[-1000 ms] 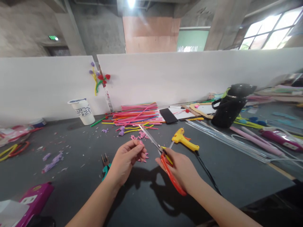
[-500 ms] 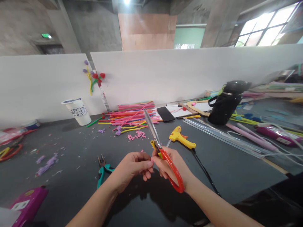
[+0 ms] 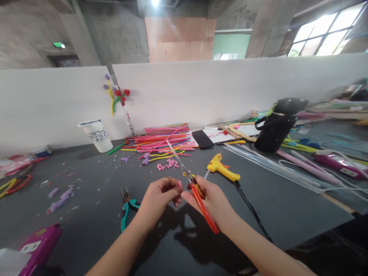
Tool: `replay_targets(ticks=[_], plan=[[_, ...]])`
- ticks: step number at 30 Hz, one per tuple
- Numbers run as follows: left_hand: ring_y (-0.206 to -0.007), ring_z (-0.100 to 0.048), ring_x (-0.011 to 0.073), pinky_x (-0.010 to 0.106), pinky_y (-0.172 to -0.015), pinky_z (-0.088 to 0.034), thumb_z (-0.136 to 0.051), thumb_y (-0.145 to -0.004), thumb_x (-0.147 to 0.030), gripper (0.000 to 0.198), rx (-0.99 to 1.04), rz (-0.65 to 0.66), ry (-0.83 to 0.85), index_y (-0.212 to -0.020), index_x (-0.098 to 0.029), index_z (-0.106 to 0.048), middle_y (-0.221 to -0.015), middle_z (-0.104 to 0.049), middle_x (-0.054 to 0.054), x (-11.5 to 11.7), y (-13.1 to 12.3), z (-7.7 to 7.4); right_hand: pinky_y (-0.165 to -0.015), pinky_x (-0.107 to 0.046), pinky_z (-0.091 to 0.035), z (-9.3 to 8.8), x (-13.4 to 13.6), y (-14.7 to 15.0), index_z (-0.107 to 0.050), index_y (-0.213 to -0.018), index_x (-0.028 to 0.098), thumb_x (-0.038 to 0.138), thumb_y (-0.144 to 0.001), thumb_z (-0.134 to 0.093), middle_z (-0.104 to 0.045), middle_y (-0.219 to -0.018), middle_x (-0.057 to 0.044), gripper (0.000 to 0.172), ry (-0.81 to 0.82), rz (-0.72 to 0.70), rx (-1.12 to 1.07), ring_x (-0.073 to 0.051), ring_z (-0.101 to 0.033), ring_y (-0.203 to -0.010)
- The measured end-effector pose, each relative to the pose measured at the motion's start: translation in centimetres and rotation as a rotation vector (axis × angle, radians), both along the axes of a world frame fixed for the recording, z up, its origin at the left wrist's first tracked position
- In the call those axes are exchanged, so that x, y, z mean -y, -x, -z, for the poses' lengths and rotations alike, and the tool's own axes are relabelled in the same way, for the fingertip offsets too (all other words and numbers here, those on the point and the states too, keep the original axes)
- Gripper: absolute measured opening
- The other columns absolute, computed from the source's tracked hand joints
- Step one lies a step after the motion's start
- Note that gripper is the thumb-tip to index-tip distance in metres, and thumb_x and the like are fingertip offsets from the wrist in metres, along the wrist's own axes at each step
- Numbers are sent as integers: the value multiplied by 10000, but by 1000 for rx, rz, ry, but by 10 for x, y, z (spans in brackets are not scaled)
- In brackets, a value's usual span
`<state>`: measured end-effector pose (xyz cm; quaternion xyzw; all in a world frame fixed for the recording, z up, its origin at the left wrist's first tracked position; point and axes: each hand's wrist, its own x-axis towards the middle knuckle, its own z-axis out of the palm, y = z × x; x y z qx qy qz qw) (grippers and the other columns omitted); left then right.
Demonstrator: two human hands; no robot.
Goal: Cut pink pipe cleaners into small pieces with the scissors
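Observation:
In the lower middle, my left hand (image 3: 165, 193) pinches a short pink pipe cleaner piece (image 3: 180, 183) at its fingertips. My right hand (image 3: 214, 199) is wrapped round red-handled scissors (image 3: 202, 205), whose blades point up and to the left, beyond my left fingertips. A bit of something yellow shows by the scissor pivot; its kind is unclear. Farther out lie cut pink pieces (image 3: 168, 164) in a small heap. Behind them a bundle of pink, red and yellow pipe cleaners (image 3: 163, 142) is spread on the dark table (image 3: 100, 245).
Teal-handled pliers (image 3: 126, 207) lie left of my hands. To the right are a yellow glue gun (image 3: 222, 168) with a black cord, a phone (image 3: 202, 139), clear sticks (image 3: 267, 165) and a black jug (image 3: 276, 126). A white cup (image 3: 97, 137) stands at back left.
My hands have moved slightly apart, and the pink piece now shows upright at my left fingertips. The scissors have tilted farther left and lower.

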<state>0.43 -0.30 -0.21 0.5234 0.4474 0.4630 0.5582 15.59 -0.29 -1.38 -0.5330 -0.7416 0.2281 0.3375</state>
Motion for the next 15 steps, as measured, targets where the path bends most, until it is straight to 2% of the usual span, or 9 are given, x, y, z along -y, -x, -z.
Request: replay_targets(ticks=[3, 6, 11, 15], plan=[[-507, -497, 94, 216, -516, -405, -609, -668, -257, 122, 122, -110, -48, -667, -138, -586, -556, -559, -1, -2, 6, -7, -480, -215, -302, 0, 2, -6, -436, -770, 212, 456, -702, -508, -539, -573, 30, 263, -44, -7, 209, -132, -497, -511], [-512, -499, 83, 200, -513, -396, -626, -657, -224, 97, 239, -175, -71, -642, -143, -576, -562, -560, -12, -4, 11, -10, -488, -222, -290, 2, 5, -10, -466, -817, 199, 493, -703, -498, -578, -625, -1, 317, -96, -11, 326, -144, -527, -533], [-517, -506, 73, 190, -517, -391, -613, -669, -186, 51, 272, -193, -106, -647, -148, -588, -578, -568, -22, -5, 13, -11, -508, -236, -300, 4, 6, -13, -485, -840, 185, 526, -725, -458, -610, -691, -30, 361, -158, -16, 420, -167, -569, -580], [-509, -506, 76, 197, -515, -392, -607, -669, -187, 37, 269, -209, -106, -669, -150, -603, -577, -573, -20, -5, 14, -10, -490, -237, -291, 3, 7, -13, -491, -812, 183, 502, -747, -437, -610, -678, -32, 329, -194, -19, 468, -165, -574, -566]])
